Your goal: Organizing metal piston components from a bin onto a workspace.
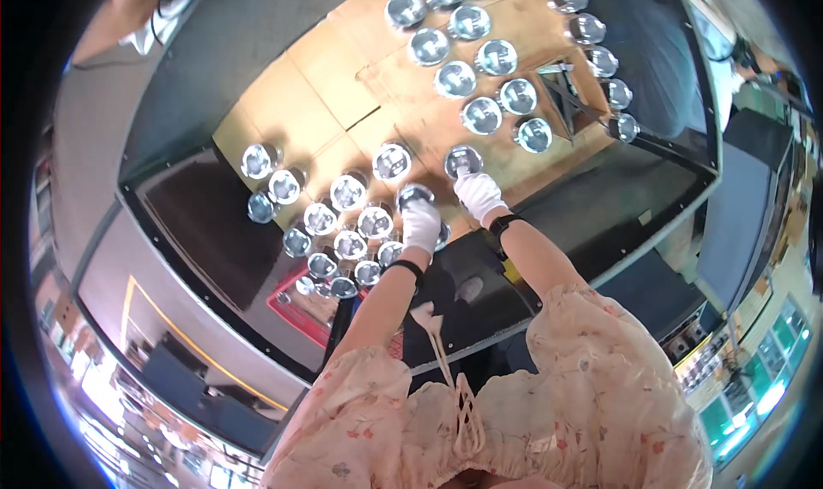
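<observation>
My left hand (421, 227), in a white glove, has its fingers closed on the near side of a round, shiny, silvery glass piece (415, 197). To its right, my right hand (478, 194), gloved the same way, grips the near edge of a similar round glass piece (463, 160). The undersides of both pieces and some of my fingertips are hidden. Just beyond and between them stands another round glass piece (392, 161). Several more, such as this round glass piece (375, 222), crowd together left of my left hand.
Brown cardboard (317, 103) covers much of the dark-framed table (600, 199). More round pieces stand in rows at the far right, beside an opening (561, 99) in the cardboard. A red crate (281, 300) sits near left. Another person's arm (123, 13) shows at far left.
</observation>
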The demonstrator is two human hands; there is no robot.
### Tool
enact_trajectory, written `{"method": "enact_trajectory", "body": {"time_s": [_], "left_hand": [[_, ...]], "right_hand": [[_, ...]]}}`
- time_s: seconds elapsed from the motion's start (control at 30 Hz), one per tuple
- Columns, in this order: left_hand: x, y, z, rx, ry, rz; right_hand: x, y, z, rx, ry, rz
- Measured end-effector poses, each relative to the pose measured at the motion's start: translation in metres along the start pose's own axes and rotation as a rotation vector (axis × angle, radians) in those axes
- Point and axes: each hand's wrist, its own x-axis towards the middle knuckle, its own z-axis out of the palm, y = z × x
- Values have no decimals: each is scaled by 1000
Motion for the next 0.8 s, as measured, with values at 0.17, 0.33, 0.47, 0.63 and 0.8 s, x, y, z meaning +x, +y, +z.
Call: {"method": "enact_trajectory", "body": {"time_s": [0.17,0.33,0.47,0.63,0.8], "left_hand": [[-78,-31,-51,372,-27,261],[-142,-53,-130,-40,69,353],[-178,14,-195,97,-4,430],[-254,105,-210,-223,118,552],[-378,231,-148,-76,-308,855]], "right_hand": [[-71,-26,-101,26,168,-226],[-223,-32,-241,606,440,41],[-390,23,-291,792,659,273],[-584,54,-239,870,838,686],[-741,42,-153,978,945,1236]]}}
